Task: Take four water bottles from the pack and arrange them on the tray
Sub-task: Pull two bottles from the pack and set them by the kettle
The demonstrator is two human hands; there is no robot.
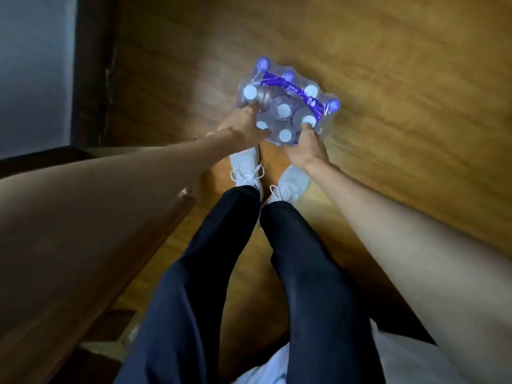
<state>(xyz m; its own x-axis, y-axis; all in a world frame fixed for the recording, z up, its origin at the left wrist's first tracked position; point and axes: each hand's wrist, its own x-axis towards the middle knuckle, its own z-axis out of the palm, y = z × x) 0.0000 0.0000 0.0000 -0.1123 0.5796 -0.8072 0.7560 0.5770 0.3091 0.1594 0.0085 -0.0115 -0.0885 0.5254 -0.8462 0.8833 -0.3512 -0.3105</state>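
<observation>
The person is bending over the pack [285, 106] of water bottles, which is standing on the wooden floor [401, 79] just ahead of their white shoes [248, 169]. The left hand [243, 124] is pressing against the pack's left near side, fingers curled onto the wrap, and the right hand [306, 146] is cupping the near right corner; how firmly either is gripping is hard to tell, since the picture is blurring. The wrap looks slick and stretched, so it may be tearing or slipping if the pack is lifted by the film alone, letting bottles drop toward the feet. The purple band [291, 88] across the top is offering no clear handle. A dark wooden frame [94, 79] is standing at the left and a lighter edge of furniture [166, 217] is crowding the left leg. No tray is showing anywhere.
</observation>
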